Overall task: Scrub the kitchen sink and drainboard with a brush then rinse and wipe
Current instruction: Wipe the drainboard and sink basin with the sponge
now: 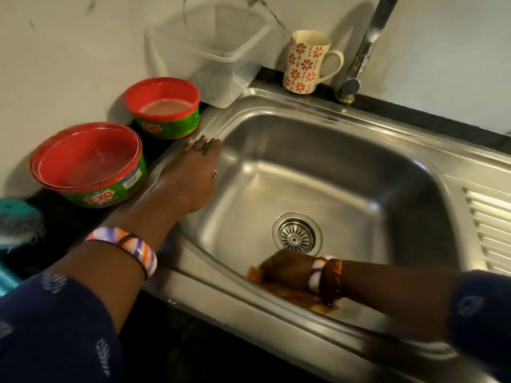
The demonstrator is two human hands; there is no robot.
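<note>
Head view shows us at the wiping step. Our sink (pixel 318 167) looks rinsed, its drainboard (pixel 489 228) lying far right and not yet reached, so next we likely sweep rightward. Our left hand (pixel 193 172) rests flat on the left rim; our right hand (pixel 287 269) presses an orange cloth (pixel 312 297) under it on the near rim.

The left hand (pixel 193 172) lies flat, fingers straight, along the left rim of the sink (pixel 318 161). The right hand (pixel 287 268), blurred, curls its grip over an orange cloth (pixel 320 301) at the sink's near rim.
</note>
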